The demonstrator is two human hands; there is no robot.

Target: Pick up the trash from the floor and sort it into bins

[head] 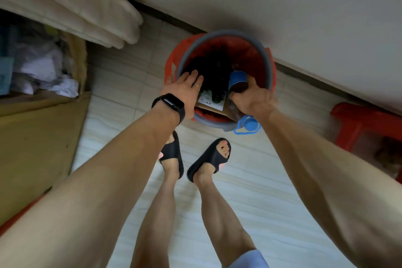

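Hovering flat over the near rim of the bin (224,33), the left hand (185,85) keeps its fingers straight and nearly together, while the right hand (252,100) wraps curled fingers round the mid-body of the bottle (238,79), base inside the bin, judged light, stiff, smooth plastic.

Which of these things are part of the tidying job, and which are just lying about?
Job: red-lined bin, brown bottle gripped by the right hand, left hand at the rim, green bottle inside.
Lying about: red stool, curtain, black sandals.
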